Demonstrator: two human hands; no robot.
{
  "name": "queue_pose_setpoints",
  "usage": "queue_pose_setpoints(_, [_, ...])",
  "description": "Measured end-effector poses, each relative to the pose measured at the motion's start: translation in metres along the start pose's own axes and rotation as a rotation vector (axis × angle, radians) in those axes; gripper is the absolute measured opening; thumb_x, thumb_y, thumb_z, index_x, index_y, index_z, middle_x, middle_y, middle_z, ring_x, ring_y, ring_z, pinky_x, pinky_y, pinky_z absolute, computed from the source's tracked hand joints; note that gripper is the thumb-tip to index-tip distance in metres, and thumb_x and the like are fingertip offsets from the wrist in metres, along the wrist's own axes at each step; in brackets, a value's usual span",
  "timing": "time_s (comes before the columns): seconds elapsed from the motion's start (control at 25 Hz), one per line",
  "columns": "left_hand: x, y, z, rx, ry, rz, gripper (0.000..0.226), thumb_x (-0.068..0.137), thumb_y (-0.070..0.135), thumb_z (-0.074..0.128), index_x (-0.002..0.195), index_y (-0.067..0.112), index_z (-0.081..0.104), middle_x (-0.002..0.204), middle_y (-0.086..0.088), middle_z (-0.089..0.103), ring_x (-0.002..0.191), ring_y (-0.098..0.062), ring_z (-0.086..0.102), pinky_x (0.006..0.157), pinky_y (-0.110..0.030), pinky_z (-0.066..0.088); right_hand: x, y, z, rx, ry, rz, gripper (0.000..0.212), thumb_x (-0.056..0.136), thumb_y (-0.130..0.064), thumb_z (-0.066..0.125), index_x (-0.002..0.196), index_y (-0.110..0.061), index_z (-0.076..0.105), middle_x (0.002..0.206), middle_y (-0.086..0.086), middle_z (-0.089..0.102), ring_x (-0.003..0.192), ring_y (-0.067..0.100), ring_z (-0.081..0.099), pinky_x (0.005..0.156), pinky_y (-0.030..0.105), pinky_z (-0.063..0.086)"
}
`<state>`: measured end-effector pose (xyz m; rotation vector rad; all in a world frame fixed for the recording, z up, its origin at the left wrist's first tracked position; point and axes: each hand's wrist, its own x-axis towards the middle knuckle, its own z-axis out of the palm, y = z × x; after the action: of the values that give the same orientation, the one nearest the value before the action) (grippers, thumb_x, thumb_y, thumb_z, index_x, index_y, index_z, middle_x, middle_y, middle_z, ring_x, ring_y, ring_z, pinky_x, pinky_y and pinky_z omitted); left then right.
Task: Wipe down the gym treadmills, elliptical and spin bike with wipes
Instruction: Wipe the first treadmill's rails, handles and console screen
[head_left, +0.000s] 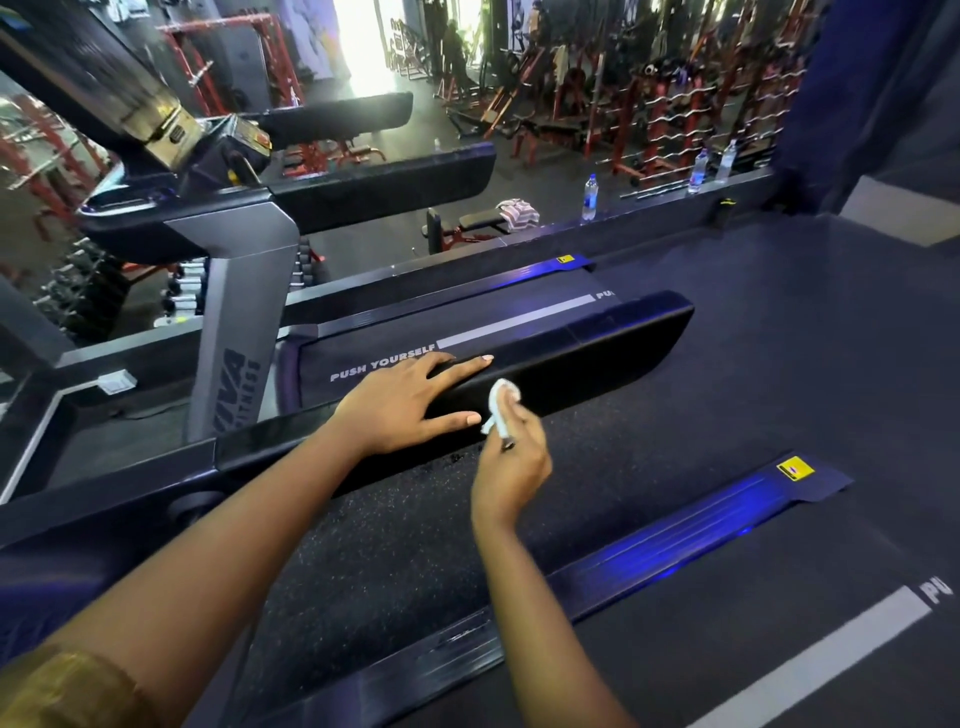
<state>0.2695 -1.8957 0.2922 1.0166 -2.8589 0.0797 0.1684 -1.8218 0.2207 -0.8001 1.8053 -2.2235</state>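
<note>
Left hand (410, 402) flat on handrail (597, 353), fingers (457, 365) wide; right hand (511, 462) pinches wipe (500, 402); belt (415, 327) reads "PUSH YOURSELF".

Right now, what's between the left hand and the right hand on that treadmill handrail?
Head view: only the bunched white wipe, pinched by the right hand at the black handrail, just beyond the thumb of the left hand.

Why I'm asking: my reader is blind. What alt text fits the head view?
A person's left hand lies flat, fingers straight, on a long black padded treadmill handrail, while the right hand pinches a crumpled white wipe at the rail's near side. Beyond are a dark treadmill belt printed PUSH YOURSELF and red weight racks.
</note>
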Motion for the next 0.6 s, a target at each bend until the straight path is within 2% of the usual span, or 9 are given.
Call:
queue_pose_setpoints(0.08, [0.0,0.001,-0.001,-0.003,0.009,0.006,0.072,0.082,0.075,0.016,0.148,0.048,0.003,0.148,0.003,0.033,0.128,-0.02,0.044,0.09,-0.036,0.046,-0.021,0.001,-0.003,-0.009,-0.113,-0.048,0.029,0.077,0.008,0.062,0.104,-0.001,0.07,0.097,0.01,0.067,0.088,0.013,0.064,0.077,0.0,0.043])
queue_pose_setpoints(0.16, [-0.001,0.003,-0.002,-0.005,0.002,-0.003,0.071,0.083,0.073,0.018,0.148,0.048,0.002,0.148,0.002,0.033,0.13,-0.019,0.042,0.093,-0.036,0.044,-0.015,0.003,-0.013,-0.008,-0.112,-0.081,0.029,0.075,0.008,0.062,0.102,-0.001,0.07,0.099,0.008,0.069,0.093,0.006,0.062,0.08,0.002,0.043])
queue_pose_setpoints(0.28, [0.0,0.003,-0.002,-0.007,-0.01,-0.008,0.071,0.082,0.073,0.017,0.147,0.049,0.0,0.15,0.002,0.031,0.131,-0.02,0.04,0.096,-0.038,0.043,0.037,0.005,-0.032,-0.008,0.15,-0.02,0.031,0.073,0.01,0.057,0.099,0.001,0.071,0.096,0.005,0.067,0.089,0.001,0.059,0.078,0.001,0.041])
queue_pose_setpoints(0.36, [0.0,0.002,-0.001,0.001,-0.011,0.003,0.071,0.082,0.075,0.015,0.146,0.051,-0.003,0.149,0.002,0.031,0.13,-0.02,0.041,0.096,-0.038,0.044,0.068,0.006,-0.034,-0.017,0.229,0.023,0.029,0.075,0.012,0.057,0.098,0.002,0.071,0.095,0.013,0.069,0.087,0.01,0.062,0.076,0.004,0.044])
queue_pose_setpoints(0.44, [0.0,0.0,0.0,0.009,-0.017,-0.002,0.07,0.082,0.074,0.016,0.145,0.052,-0.004,0.149,0.003,0.031,0.129,-0.02,0.042,0.096,-0.038,0.044,0.076,0.001,-0.025,-0.06,0.173,0.014,0.026,0.077,0.008,0.06,0.099,0.001,0.072,0.089,0.018,0.069,0.079,0.021,0.065,0.074,0.015,0.049])
queue_pose_setpoints(0.48, [0.0,0.001,0.001,0.012,-0.021,-0.009,0.07,0.083,0.073,0.017,0.145,0.052,-0.003,0.149,0.003,0.031,0.129,-0.019,0.042,0.096,-0.038,0.044,0.071,-0.001,-0.019,-0.081,0.132,0.0,0.025,0.078,0.006,0.061,0.099,0.0,0.072,0.084,0.018,0.067,0.075,0.021,0.065,0.071,0.014,0.048])
queue_pose_setpoints(0.6, [0.002,0.003,0.0,0.015,-0.028,-0.019,0.071,0.083,0.073,0.022,0.147,0.05,0.0,0.15,0.003,0.03,0.13,-0.019,0.041,0.097,-0.038,0.043,0.035,-0.006,-0.007,-0.057,-0.015,0.051,0.019,0.08,0.005,0.066,0.098,0.003,0.071,0.079,0.01,0.059,0.067,-0.002,0.056,0.061,0.001,0.036])
